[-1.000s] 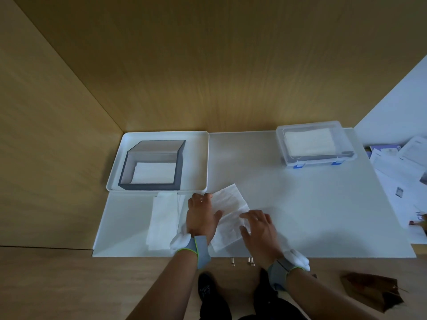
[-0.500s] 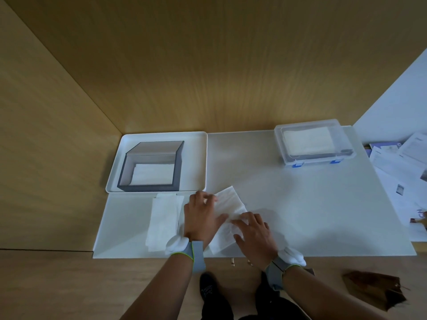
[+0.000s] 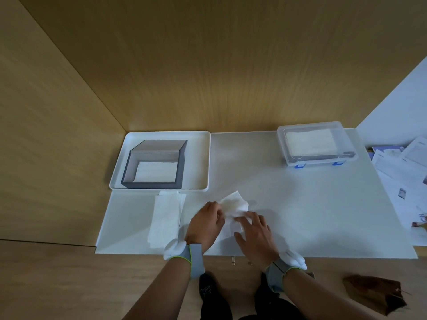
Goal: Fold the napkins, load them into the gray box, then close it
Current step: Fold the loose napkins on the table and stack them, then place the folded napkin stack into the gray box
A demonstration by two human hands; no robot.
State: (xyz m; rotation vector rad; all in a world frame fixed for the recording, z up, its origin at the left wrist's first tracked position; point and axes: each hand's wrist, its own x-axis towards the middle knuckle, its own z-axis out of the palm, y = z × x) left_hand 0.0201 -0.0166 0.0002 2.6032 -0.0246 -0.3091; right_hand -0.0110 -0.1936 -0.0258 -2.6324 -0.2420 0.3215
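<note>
A white napkin (image 3: 233, 205) lies partly folded on the white table near its front edge, one end turned up. My left hand (image 3: 205, 224) grips its left side and my right hand (image 3: 254, 232) pinches its right edge. A flat folded napkin (image 3: 166, 218) lies just left of my left hand. The gray box (image 3: 178, 167) stands open in a white tray (image 3: 203, 158) at the back left, its lid raised behind it, with a white napkin (image 3: 154, 172) on its bottom.
A clear plastic box with blue latches (image 3: 314, 144) holding white napkins stands at the back right. Loose papers (image 3: 399, 172) cover the right edge. Wooden walls close in the back and left. A brown bag (image 3: 376, 294) lies on the floor at the right.
Both hands have drawn closer together on the napkin, and its far end has lifted and bunched up from lying flat. The other napkin and both boxes have not moved.
</note>
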